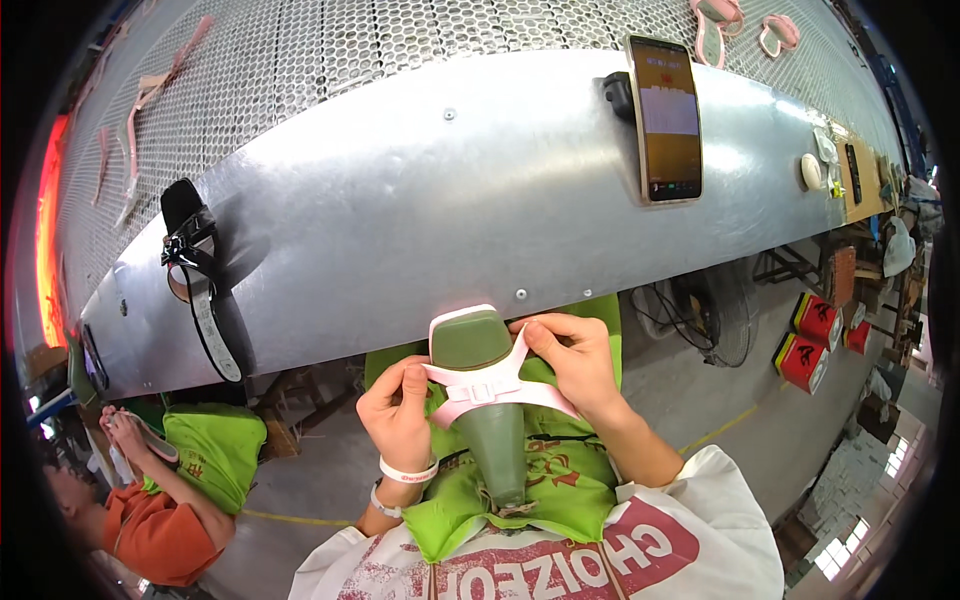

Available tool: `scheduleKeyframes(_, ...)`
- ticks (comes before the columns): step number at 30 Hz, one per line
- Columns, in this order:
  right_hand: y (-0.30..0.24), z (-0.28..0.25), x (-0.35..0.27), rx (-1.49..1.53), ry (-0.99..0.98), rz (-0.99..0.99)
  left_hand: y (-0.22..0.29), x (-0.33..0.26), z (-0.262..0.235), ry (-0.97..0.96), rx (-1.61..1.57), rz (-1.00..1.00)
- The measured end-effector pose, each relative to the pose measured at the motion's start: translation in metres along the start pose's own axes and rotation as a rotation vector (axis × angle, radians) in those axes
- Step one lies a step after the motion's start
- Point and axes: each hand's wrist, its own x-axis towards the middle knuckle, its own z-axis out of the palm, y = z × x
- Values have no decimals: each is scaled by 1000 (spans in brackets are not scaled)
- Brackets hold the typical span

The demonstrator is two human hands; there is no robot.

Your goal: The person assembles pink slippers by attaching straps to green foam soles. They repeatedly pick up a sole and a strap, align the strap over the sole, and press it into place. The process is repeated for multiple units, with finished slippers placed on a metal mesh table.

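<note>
A green shoe last (497, 450) stands on my green apron in front of me, its broad toe end toward the metal bench. Across it lies a pink sandal strap (482, 388) with a small buckle, and a pale pink sole edge rims the toe. My left hand (402, 418) pinches the strap's left end between thumb and fingers. On the other side, my right hand (580, 365) is closed on the strap's upper right end beside the toe. The last's narrow end points toward my body.
The metal bench (400, 200) spans ahead, with a black sandal (190, 240) at left and a propped phone (668, 120) at right. Beyond it, a mesh conveyor (330, 45) carries pink sandal parts. A co-worker (165, 525) sits at left; a fan (725, 310) and red containers (805, 345) stand right.
</note>
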Motion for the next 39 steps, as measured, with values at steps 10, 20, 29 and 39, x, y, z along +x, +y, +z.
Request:
scheduleKeyframes(10,-1,15,-2,57,-11,26,5,1,-9,30,-37,-15)
scheduleKeyframes(20,2,18,3,144,-45,77,0,8,-8,37,-50,-24)
scheduleKeyframes(29,-19,41,-10,139,-107,-80,-27,17,-42,-190,-473,6)
scheduleKeyframes(39,-45,52,-35,43,-138,-309,-33,24,-46,-467,-802,166)
